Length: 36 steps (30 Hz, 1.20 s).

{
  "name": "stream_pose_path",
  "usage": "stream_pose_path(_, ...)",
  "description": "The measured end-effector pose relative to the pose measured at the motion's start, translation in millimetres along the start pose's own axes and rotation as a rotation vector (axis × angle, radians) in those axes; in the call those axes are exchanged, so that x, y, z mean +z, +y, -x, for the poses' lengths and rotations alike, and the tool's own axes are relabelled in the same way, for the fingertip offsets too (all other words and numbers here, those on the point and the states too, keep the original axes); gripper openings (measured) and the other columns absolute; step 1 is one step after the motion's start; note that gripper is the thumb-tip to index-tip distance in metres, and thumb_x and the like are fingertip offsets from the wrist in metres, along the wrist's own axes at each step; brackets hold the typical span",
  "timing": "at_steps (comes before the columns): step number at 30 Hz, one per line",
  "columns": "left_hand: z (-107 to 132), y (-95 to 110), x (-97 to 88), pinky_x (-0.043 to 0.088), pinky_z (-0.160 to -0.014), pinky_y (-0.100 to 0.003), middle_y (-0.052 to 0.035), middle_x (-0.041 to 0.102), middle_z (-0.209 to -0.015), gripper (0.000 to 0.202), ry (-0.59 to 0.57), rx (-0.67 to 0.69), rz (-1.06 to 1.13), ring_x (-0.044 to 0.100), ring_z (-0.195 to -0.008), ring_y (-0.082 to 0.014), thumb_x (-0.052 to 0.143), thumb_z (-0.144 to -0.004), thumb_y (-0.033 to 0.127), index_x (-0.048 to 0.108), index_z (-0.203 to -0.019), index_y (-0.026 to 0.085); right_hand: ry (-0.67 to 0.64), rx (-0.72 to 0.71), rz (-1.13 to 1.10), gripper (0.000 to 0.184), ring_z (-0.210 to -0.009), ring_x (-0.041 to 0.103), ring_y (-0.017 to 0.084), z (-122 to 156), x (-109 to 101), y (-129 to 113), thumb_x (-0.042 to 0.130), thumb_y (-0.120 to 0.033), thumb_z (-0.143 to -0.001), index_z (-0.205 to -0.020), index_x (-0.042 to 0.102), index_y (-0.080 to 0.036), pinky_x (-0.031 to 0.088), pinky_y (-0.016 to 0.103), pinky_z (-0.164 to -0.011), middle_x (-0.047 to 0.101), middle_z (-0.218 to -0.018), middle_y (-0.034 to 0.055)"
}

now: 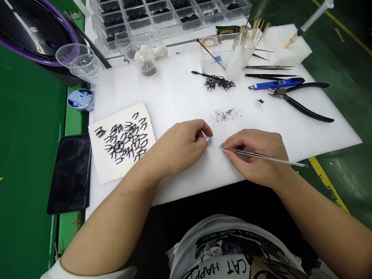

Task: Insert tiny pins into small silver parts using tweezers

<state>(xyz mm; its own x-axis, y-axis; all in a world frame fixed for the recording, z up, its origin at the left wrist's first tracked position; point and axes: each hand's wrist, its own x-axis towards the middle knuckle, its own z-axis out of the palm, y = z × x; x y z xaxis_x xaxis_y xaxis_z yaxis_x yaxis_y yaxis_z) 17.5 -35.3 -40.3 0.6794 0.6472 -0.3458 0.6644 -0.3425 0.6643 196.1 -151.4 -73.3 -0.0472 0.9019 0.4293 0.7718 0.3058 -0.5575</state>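
Note:
Between thumb and forefinger, my left hand (186, 145) pinches a small shiny metal part (208, 139). My right hand (257, 155) grips a pair of tweezers (263, 155) like a pen, their tips pointing left, a short gap away from the metal part. Just beyond the hands, tiny dark metal bits (227, 114) lie scattered on the white foam sheet (174, 93). Left of my left forearm, many small black forked pieces (124, 139) rest on a white paper square (101, 170).
Behind stand a compartment tray (171, 29), plastic cups (80, 62) and a clear box (215, 54). At right lie black-handled cutters (302, 102), a blue knife (276, 83) and a syringe (308, 25). A black pile (219, 82) sits mid-back; a phone (69, 174) lies left.

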Motion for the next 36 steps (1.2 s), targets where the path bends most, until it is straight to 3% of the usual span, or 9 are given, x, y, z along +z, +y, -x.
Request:
stream_pose_path(25,1,1,-0.6,0.041,-0.061,-0.027,0.0032,0.065,-0.075,0.03,-0.002,0.032,0.011,0.056,-0.063,-0.0114,0.043,-0.084,0.022,0.066,-0.104,0.023,-0.019,-0.01,-0.011,0.008,-0.075,0.066,0.013,-3,-2,-1,0.067,-0.011,-0.082,-0.084,0.065,-0.019,0.054,0.028,-0.068,0.072,-0.084,-0.0004)
stream_pose_path(30,5,3,-1.0,0.044,-0.061,-0.027,0.0053,0.064,-0.078,0.029,0.018,0.055,-0.012,0.056,-0.067,-0.0104,0.052,-0.08,0.025,0.064,-0.106,0.022,0.043,0.132,-0.072,0.005,-0.074,0.07,0.012,-3,-8,-6,0.073,-0.016,-0.08,-0.083,0.071,-0.02,0.056,0.023,-0.066,0.074,-0.084,-0.0026)
stream_pose_path(36,3,5,8.9,0.041,-0.061,-0.029,0.0035,0.066,-0.077,0.017,0.102,0.054,-0.091,0.057,-0.068,-0.0134,0.056,-0.081,0.027,0.064,-0.095,0.022,0.092,0.283,-0.096,0.01,-0.058,0.065,0.009,-13,-7,-14,0.076,-0.015,-0.077,-0.082,0.073,-0.023,0.055,0.018,-0.054,0.073,-0.079,-0.0047)
